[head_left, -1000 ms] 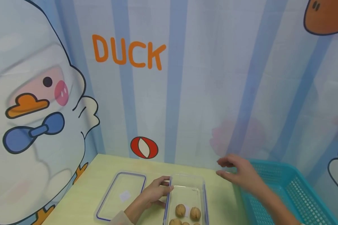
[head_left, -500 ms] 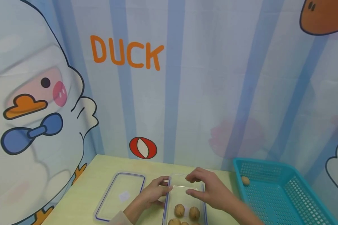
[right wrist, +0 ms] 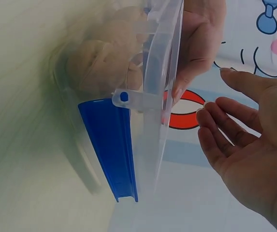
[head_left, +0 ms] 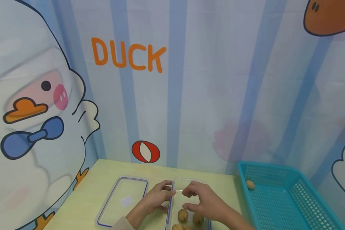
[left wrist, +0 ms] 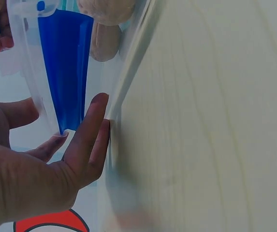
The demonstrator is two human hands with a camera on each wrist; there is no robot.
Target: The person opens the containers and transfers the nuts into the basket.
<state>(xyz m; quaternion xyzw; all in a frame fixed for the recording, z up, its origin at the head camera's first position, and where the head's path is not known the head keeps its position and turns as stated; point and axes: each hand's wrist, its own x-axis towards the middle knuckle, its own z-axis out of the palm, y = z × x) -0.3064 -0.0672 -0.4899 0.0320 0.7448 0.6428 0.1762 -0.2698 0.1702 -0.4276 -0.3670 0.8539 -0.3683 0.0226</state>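
Note:
A clear plastic food container with a blue seal line and blue side latches stands at the table's front, holding several walnuts. My left hand holds the container's left wall near its far corner, thumb at the rim, other fingers along the outside. In the left wrist view those fingers lie by a blue latch. Over the container hovers my right hand, fingers bent, thumb apart from them, nothing between. The right wrist view shows that hand above the rim, with walnuts visible through the wall.
A clear lid with a blue seal lies on the pale yellow table left of the container. To the right stands a turquoise plastic basket with one walnut in its far left corner. A printed curtain hangs behind.
My right hand has moved left from the basket's edge to over the container and lowered toward the walnuts. A walnut in the basket has come into view. My left hand stays at the container.

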